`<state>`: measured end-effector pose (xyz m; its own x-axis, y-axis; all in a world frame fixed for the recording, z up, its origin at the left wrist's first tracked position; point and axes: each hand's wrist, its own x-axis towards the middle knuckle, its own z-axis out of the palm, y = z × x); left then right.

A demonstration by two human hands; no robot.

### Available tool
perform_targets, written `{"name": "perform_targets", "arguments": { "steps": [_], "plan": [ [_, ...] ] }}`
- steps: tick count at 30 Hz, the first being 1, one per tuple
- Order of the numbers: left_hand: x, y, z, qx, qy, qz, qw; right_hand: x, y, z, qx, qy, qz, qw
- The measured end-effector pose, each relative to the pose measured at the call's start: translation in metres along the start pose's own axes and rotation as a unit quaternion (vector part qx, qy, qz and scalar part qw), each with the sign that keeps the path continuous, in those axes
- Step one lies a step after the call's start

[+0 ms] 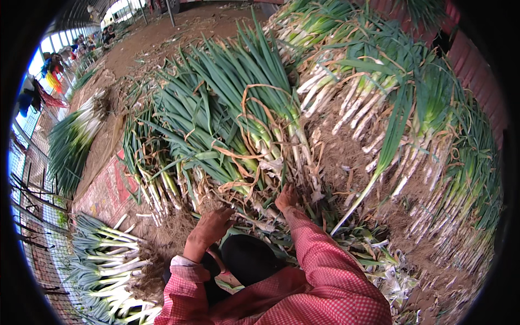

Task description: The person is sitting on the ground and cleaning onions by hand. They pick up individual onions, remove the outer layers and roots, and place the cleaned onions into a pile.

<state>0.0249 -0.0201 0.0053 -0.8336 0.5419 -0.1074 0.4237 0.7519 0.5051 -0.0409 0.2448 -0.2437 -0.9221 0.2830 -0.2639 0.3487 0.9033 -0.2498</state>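
Note:
A large heap of untrimmed green onions [227, 109] lies before me, long green leaves pointing away and dry brown leaves tangled over the stems. My right hand [287, 198] reaches into the near end of this heap, touching withered leaves at the stem bases. Its fingertips are partly hidden, so its grip is unclear. My left hand [211, 229] is at the heap's near edge, fingers curled, beside a mass of roots [174, 225]. Whether anything is held in it cannot be made out. One loose green onion [361, 199] lies slanting to the right of my right arm.
Cleaned green onions [118, 268] lie stacked at lower left; another bundle [77, 138] lies farther up. Rows of untrimmed onions [438, 170] curve along the right. Peeled skins and leaf scraps [390, 272] litter the ground near my right elbow. Wire mesh [44, 243] borders the left.

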Motion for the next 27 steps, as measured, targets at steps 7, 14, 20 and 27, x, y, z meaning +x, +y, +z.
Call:
{"name": "perform_targets", "arguments": {
  "steps": [7,14,20,27],
  "plan": [
    [-0.007,-0.006,-0.005,0.020,-0.002,-0.022,1.000,0.018,0.002,-0.011,0.143,-0.034,0.031,0.989],
    [0.007,-0.009,0.005,0.006,-0.052,-0.028,0.998,0.005,-0.019,0.009,0.360,-0.179,0.055,0.914],
    [0.023,-0.001,0.000,0.023,-0.041,-0.052,0.998,-0.018,-0.012,-0.104,0.642,-0.191,-0.070,0.739],
    [0.049,0.010,-0.013,-0.117,0.100,-0.051,0.987,-0.124,0.016,-0.207,0.407,-0.081,-0.189,0.890]
  ]
}}
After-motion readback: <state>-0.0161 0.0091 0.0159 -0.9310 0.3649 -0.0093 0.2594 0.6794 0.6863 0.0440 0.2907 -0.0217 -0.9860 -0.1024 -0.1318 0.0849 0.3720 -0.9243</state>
